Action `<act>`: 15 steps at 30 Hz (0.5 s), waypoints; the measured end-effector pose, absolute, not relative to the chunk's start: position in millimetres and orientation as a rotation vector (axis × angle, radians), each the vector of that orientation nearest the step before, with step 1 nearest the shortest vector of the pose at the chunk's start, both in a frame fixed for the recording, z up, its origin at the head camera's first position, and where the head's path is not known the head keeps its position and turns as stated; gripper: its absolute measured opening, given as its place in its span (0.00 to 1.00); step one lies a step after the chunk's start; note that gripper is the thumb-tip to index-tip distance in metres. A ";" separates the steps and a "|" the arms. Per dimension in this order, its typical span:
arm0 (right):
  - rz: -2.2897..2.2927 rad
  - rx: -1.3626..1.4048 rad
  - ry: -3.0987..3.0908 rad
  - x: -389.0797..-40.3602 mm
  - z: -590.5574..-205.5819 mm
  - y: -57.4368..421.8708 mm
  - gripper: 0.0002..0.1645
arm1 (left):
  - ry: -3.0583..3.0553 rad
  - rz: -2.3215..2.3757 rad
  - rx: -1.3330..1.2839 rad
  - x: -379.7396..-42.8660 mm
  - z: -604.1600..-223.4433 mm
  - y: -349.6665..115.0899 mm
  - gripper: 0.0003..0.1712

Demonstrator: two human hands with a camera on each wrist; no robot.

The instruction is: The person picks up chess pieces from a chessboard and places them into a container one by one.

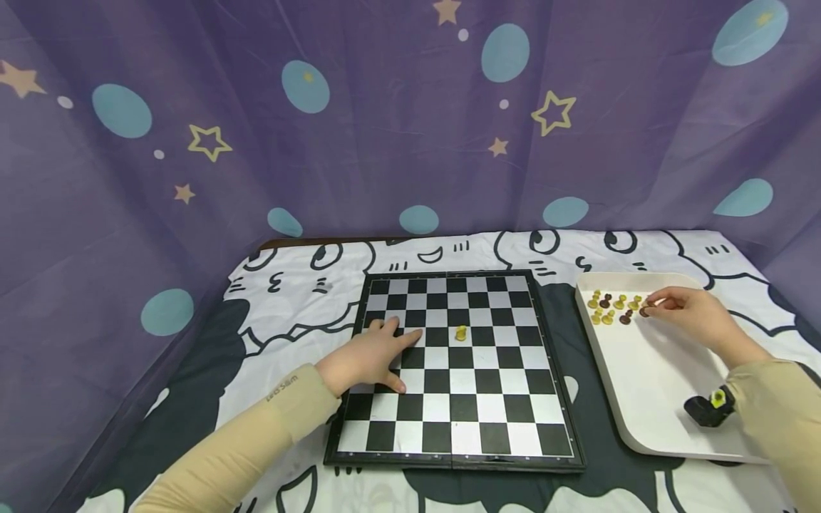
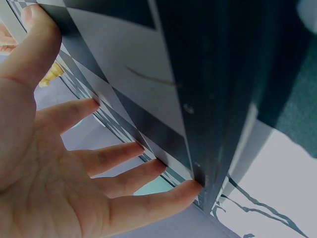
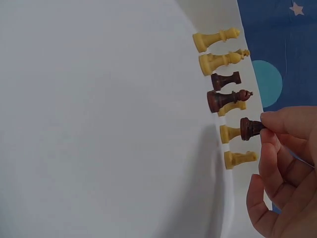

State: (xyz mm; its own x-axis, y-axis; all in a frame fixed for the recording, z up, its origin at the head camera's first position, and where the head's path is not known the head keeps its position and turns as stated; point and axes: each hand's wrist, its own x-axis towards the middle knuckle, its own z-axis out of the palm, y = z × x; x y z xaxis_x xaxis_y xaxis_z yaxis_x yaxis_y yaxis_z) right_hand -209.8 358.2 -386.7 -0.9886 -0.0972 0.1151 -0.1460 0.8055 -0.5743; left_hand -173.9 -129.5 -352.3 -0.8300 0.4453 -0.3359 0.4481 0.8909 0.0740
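My right hand (image 1: 695, 319) pinches a dark brown chess piece (image 3: 245, 129) between thumb and fingers. It is over the far part of a white tray (image 1: 661, 399), beside several yellow and brown chess pieces standing there. The held piece's top is hidden by the fingertips. My left hand (image 1: 370, 356) lies spread over the left side of a black-and-white chessboard (image 1: 463, 383). In the left wrist view its straight fingers (image 2: 143, 198) reach the board's surface, holding nothing. One yellow chess piece (image 1: 461, 333) stands near the middle of the board, to the right of the left hand.
A cartoon-patterned cloth (image 1: 282, 356) covers the table under board and tray. Behind hangs a purple curtain (image 1: 398, 142) with stars and blue spots. A small black device (image 1: 705, 411) sits by the right sleeve, above the tray.
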 end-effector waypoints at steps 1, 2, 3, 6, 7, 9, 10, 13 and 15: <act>0.933 0.197 -2.919 -210.5 -387.4 358.4 0.17 | 2.710 -0.011 0.662 -174.0 -352.1 -129.5 0.55; 0.929 0.195 -2.929 -210.9 -387.9 358.3 0.18 | 2.710 -0.011 0.662 -174.0 -352.0 -129.5 0.55; 0.929 0.196 -2.941 -211.4 -388.2 358.3 0.18 | 2.710 -0.012 0.661 -174.1 -351.9 -129.5 0.55; 0.916 0.178 -2.973 -211.3 -388.9 357.4 0.20 | 2.709 -0.014 0.660 -174.3 -352.0 -129.6 0.55; 0.914 0.170 -2.985 -211.2 -389.2 357.2 0.20 | 2.709 -0.015 0.660 -174.2 -352.0 -129.6 0.55; 0.916 0.161 -2.999 -211.1 -390.7 357.3 0.22 | 2.708 -0.015 0.656 -173.9 -352.0 -129.6 0.55; 0.913 0.156 -3.002 -210.9 -391.6 357.0 0.22 | 2.708 -0.013 0.656 -173.7 -351.8 -129.4 0.55; 0.905 0.161 -3.007 -210.5 -393.8 356.8 0.22 | 2.708 -0.010 0.656 -173.1 -351.7 -129.4 0.55; 0.901 0.163 -3.008 -210.4 -394.7 356.2 0.22 | 2.710 -0.008 0.658 -172.8 -351.6 -129.4 0.55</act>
State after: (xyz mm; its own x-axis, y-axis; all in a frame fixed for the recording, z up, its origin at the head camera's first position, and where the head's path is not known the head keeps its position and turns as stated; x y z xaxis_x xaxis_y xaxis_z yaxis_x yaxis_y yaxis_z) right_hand -210.4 356.2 -394.7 -0.9947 -0.0998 0.0266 -0.0980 0.8303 -0.5486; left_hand -172.8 -129.4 -351.6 -0.8305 0.4433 -0.3371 0.4453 0.8921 0.0762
